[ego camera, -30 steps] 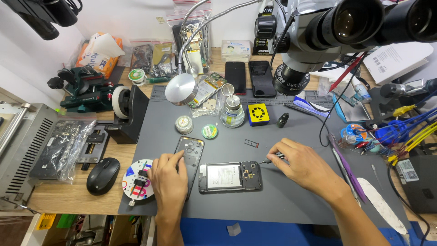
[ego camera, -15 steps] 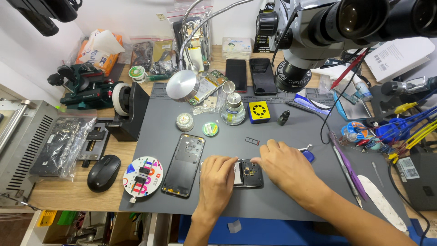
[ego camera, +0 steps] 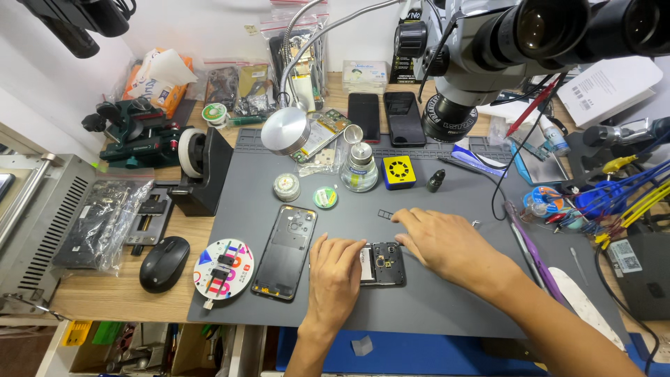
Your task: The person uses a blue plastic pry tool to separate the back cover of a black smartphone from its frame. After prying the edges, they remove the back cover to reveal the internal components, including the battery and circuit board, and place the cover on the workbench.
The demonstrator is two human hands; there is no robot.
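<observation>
left hand (ego camera: 335, 276): bare, no glove, ring or watch in view | left forearm: bare to the bottom edge of the frame, no sleeve | right hand (ego camera: 447, 241): bare, ungloved | right forearm: bare to the lower right corner, no sleeve showing

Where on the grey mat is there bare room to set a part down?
Bare: the near right mat, below the right hand, and the strip between the yellow box and the hands. Crowded: the back edge around the lamp and bottle.
</observation>
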